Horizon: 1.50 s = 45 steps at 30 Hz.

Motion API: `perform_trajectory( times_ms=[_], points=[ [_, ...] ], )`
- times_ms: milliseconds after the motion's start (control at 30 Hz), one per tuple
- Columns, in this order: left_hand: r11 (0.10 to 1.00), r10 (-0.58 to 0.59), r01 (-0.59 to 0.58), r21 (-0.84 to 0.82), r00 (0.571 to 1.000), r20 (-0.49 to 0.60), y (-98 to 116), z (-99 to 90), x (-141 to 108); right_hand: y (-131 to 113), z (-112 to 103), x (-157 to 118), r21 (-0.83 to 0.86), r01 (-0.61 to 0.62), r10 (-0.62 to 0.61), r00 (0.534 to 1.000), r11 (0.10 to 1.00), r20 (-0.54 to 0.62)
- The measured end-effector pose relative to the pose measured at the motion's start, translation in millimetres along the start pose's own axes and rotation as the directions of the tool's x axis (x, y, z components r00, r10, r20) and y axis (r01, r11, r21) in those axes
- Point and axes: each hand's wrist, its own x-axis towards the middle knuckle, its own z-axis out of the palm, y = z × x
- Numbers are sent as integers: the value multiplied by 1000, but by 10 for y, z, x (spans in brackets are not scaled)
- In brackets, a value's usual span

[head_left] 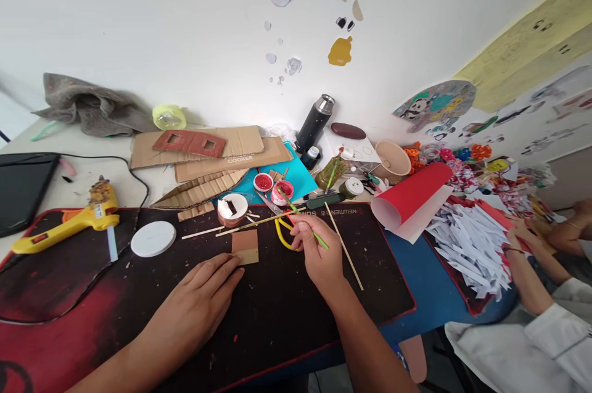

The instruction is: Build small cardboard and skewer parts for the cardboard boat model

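Observation:
A paintbrush with a green handle is pinched in my right hand. Its tip reaches the pot of pinkish-red paint; whether the bristles touch the paint cannot be made out. My left hand lies flat on the dark mat, its fingertips on the left edge of a small cardboard square. The square's far part is reddish brown and its near part plain tan. Beside that pot stand a second red paint pot and a white-and-brown paint tub.
A yellow glue gun and white lid lie left. Cardboard pieces, yellow-handled scissors and a black thermos are behind. Thin sticks lie about. At right, another person's hands are by white paper strips.

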Motion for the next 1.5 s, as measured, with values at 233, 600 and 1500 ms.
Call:
perform_trajectory(
  times_ms=[233, 600, 1500],
  points=[
    [997, 51, -48, 68, 998, -43, -42, -22, 25, -174, -217, 24, 73, 21, -7, 981, 997, -193],
    [998, 55, -54, 34, 998, -43, -79, 76, -31, 197, -846, 598, -180, -30, -42, 921, 983, -387],
    [994, 111, -109, 28, 992, -64, -89, 15, 46, 689, -834, 928, -583, 144, -234, 969, 799, -82]
  ],
)
